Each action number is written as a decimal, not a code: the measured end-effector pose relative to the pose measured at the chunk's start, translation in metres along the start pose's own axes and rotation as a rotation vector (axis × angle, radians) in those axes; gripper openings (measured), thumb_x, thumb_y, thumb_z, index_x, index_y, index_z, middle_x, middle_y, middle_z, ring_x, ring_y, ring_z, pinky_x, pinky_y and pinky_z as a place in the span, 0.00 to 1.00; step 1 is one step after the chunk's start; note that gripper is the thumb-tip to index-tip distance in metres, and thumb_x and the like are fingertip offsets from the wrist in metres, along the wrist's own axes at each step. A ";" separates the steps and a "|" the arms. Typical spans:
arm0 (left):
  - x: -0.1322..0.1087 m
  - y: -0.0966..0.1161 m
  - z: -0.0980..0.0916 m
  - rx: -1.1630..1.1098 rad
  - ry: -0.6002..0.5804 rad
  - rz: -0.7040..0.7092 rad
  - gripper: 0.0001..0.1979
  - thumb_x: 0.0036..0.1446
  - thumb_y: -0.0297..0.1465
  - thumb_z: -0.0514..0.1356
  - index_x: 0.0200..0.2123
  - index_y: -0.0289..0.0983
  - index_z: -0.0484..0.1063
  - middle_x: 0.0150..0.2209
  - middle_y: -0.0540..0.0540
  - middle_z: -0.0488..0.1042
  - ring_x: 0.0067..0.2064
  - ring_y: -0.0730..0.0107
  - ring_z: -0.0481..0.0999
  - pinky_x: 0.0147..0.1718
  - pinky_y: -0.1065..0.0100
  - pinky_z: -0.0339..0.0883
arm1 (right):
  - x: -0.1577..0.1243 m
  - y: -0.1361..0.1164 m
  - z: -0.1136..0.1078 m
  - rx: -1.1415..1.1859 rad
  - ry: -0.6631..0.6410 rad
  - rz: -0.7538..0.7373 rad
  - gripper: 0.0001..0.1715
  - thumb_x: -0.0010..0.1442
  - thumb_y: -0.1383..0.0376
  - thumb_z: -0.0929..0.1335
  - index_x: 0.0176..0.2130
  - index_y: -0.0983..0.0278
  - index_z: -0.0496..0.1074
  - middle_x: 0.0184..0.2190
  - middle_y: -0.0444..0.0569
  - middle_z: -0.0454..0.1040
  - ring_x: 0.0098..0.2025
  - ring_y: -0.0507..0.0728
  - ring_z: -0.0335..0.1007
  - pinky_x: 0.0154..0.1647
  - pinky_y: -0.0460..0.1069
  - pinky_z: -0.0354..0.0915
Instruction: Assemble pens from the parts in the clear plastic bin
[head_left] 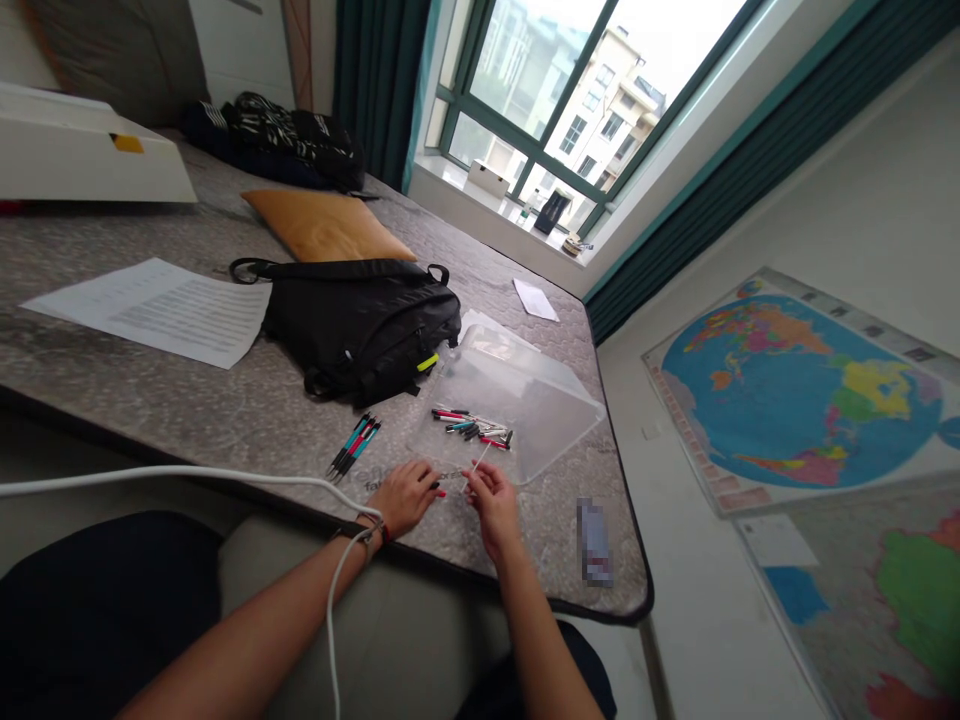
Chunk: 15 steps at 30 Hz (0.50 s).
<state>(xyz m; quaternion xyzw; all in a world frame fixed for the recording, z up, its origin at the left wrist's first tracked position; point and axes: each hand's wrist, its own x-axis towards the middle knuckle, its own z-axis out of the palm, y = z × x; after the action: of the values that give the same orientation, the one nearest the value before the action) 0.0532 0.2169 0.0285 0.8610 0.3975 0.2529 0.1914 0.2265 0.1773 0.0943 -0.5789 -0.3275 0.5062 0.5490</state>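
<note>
My left hand (405, 497) rests low over the front of the mattress, its fingers closed around a small black and red pen part (440, 491). To its right, my right hand (493, 500) pinches a thin white stick, like a pen refill (482, 457), that slants upward from the fingertips. Just beyond both hands lie several pen parts (472, 427) in black, red, white and teal, loose on a clear plastic folder (540, 400). Left of my left hand, several pens (355, 447) with teal, red and black barrels lie side by side.
A black backpack (367, 325) lies behind the pens, with a printed sheet (161, 312) to its left and a brown envelope (330, 225) behind. A white cable (225, 472) crosses my left wrist. A blurred-out item (595, 542) lies near the right edge of the mattress.
</note>
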 end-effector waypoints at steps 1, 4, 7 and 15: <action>0.000 0.000 0.000 0.002 -0.003 0.000 0.12 0.66 0.36 0.50 0.48 0.42 0.69 0.44 0.43 0.69 0.47 0.59 0.67 0.47 0.58 0.61 | -0.001 0.001 0.004 -0.014 -0.001 -0.011 0.22 0.51 0.57 0.75 0.43 0.63 0.71 0.38 0.49 0.78 0.30 0.51 0.71 0.27 0.44 0.66; 0.001 0.001 0.000 0.002 -0.004 0.001 0.13 0.66 0.36 0.50 0.48 0.41 0.69 0.44 0.43 0.69 0.48 0.59 0.67 0.47 0.58 0.61 | -0.002 0.004 0.016 -0.042 -0.037 -0.062 0.17 0.53 0.56 0.74 0.37 0.63 0.70 0.39 0.51 0.79 0.36 0.54 0.74 0.33 0.47 0.68; 0.001 0.001 -0.001 0.000 0.005 -0.002 0.13 0.67 0.37 0.50 0.49 0.41 0.68 0.44 0.43 0.69 0.48 0.59 0.67 0.47 0.58 0.61 | -0.002 0.006 0.025 -0.075 -0.062 -0.110 0.14 0.55 0.57 0.73 0.35 0.63 0.70 0.38 0.51 0.79 0.40 0.55 0.75 0.36 0.47 0.68; 0.001 0.000 -0.001 0.002 -0.008 -0.003 0.14 0.66 0.36 0.50 0.51 0.41 0.68 0.44 0.43 0.70 0.47 0.58 0.67 0.47 0.57 0.61 | -0.002 0.011 0.025 -0.171 -0.081 -0.204 0.13 0.56 0.56 0.72 0.35 0.63 0.70 0.37 0.50 0.79 0.42 0.58 0.75 0.38 0.48 0.67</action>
<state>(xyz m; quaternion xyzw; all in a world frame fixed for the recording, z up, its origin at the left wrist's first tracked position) 0.0533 0.2175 0.0292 0.8617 0.3982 0.2486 0.1927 0.2008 0.1809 0.0871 -0.5666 -0.4485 0.4409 0.5324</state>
